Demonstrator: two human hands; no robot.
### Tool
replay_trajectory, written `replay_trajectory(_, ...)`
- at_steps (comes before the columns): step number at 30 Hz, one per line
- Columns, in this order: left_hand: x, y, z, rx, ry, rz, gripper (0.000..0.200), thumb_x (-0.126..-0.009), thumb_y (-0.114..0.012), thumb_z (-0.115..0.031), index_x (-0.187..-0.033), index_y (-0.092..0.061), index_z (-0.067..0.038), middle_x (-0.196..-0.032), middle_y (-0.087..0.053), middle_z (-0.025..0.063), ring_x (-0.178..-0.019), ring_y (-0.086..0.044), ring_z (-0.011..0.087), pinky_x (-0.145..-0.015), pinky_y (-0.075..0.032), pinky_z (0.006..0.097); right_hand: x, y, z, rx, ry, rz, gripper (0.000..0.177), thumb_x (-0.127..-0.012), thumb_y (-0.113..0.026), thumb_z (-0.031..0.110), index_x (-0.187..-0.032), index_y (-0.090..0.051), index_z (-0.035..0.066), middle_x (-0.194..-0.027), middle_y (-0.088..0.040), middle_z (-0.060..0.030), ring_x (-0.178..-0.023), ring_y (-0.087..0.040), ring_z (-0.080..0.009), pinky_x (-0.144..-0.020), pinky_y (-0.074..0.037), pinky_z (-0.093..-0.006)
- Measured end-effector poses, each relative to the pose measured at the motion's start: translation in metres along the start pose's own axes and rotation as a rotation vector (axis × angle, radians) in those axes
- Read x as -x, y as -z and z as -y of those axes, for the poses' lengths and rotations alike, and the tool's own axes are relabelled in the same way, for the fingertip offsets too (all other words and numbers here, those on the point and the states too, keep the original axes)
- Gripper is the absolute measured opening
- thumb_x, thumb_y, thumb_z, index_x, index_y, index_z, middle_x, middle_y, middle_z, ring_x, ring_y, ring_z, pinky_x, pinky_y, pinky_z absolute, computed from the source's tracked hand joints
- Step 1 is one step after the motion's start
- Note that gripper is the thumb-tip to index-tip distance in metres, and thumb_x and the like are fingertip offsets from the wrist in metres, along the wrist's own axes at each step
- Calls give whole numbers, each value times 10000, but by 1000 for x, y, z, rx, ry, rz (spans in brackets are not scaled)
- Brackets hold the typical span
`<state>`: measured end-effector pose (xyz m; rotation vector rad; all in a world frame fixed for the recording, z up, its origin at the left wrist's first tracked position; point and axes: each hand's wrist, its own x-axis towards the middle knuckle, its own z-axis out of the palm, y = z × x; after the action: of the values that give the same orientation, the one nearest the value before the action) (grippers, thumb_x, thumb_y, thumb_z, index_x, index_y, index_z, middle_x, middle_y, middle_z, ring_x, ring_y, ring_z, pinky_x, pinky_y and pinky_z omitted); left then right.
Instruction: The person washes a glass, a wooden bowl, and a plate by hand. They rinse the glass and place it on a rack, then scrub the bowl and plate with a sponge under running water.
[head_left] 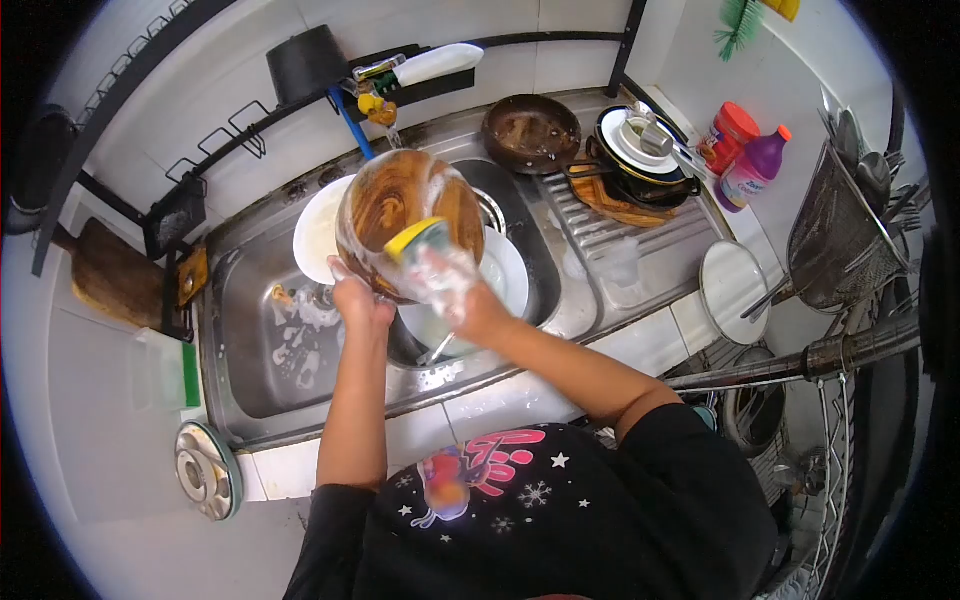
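Note:
Over the double sink (250, 395), my left hand (362, 298) is closed on the lower left edge of a round wooden dish (400, 190), which is tilted towards me and streaked with suds. My right hand (455, 295), foamy and blurred by motion, presses a yellow and green sponge (416, 238) against the dish's face. Behind the dish, a white plate (316, 232) shows at the left; its support is hidden. Below, in the right basin, lie another white plate (508, 275) and a spoon (436, 350).
Suds and food scraps (295, 330) lie in the left basin. A faucet (377, 108) stands behind the dish. On the right drainboard are a brown pan (531, 134), stacked dishes (640, 150) and a purple bottle (752, 172). A mesh utensil basket (840, 230) hangs at right.

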<state>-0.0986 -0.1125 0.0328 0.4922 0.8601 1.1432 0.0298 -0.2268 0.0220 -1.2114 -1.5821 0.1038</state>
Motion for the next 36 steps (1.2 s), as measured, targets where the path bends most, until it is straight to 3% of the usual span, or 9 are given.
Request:
replay_trajectory(7,25,-8,19,-217,91,-40,637,-936,-270,-525,-1292,-371,-7,-1253,-473,139,-1094,-508,306,-902,-442,476,-37,6,-23,123,-293,-164,472,-787,-445,-5,-1242,-519,96,-1313,-442,-189,-1164,-468,-352,-977,-367,-349)
replay_trajectory(11,-1,13,29,92,133,17,576,-956,-214,-480,-1282,-404,-44,-1227,-498,133,-1103,-501,316,-939,-401,530,1,-16,-9,68,126,6,397,-740,-577,77,-1137,-594,75,-1296,-464,-188,-1177,-440,-369,-1022,-314,-414)
replay_trajectory(15,27,2,21,-32,273,21,592,-955,-202,-484,-1315,-352,-39,-1309,-442,123,-1182,-455,319,-978,-381,515,8,32,-43,-110,-325,-87,395,-793,-535,87,-1184,-583,105,-1301,-462,-184,-1171,-450,-346,-990,-364,-369)
replay_trajectory(19,6,27,42,41,328,100,566,-948,-269,-485,-1309,-378,-62,-1340,-417,111,-1216,-420,306,-1009,-332,526,31,93,-90,586,-256,-25,447,-763,-487,-25,-1162,-591,148,-1296,-460,-194,-1114,-497,-382,-956,-404,-384)
replay_trajectory(24,-2,10,25,221,310,153,605,-905,-343,-532,-1323,-384,-97,-1363,-400,107,-1246,-380,314,-1047,-264,525,54,155,-73,954,-794,284,400,-770,-579,146,-1170,-572,143,-1242,-522,-141,-1182,-416,-406,-946,-371,-470)
replay_trajectory(27,-29,7,26,262,259,198,620,-902,-321,-549,-1331,-387,-107,-1371,-393,111,-1253,-370,322,-1053,-252,523,37,150,-69,1016,-457,-21,284,-803,-562,160,-1072,-618,89,-1214,-544,-137,-1179,-421,-386,-893,-408,-485)
replay_trajectory(31,-58,-8,28,279,262,211,542,-929,-298,-456,-1310,-408,-87,-1347,-418,129,-1238,-391,322,-1044,-280,517,3,95,-71,88,-802,-157,334,-882,-523,304,-1109,-590,69,-1170,-567,-156,-1073,-514,-331,-854,-417,-508)
replay_trajectory(33,-64,-19,30,262,301,212,503,-938,-289,-399,-1298,-416,-73,-1335,-429,136,-1223,-411,322,-1035,-301,513,-6,52,-110,-561,-1323,-227,472,-929,-374,432,-1126,-560,46,-1096,-601,-158,-1113,-510,-308,-914,-398,-475)
replay_trajectory(36,-76,-21,35,237,370,275,469,-937,-287,-358,-1295,-416,-84,-1328,-439,112,-1212,-423,298,-1031,-316,476,-26,21,-130,-1201,-1399,-419,496,-937,-323,434,-1194,-506,52,-1173,-566,-141,-1029,-576,-312,-896,-444,-475)
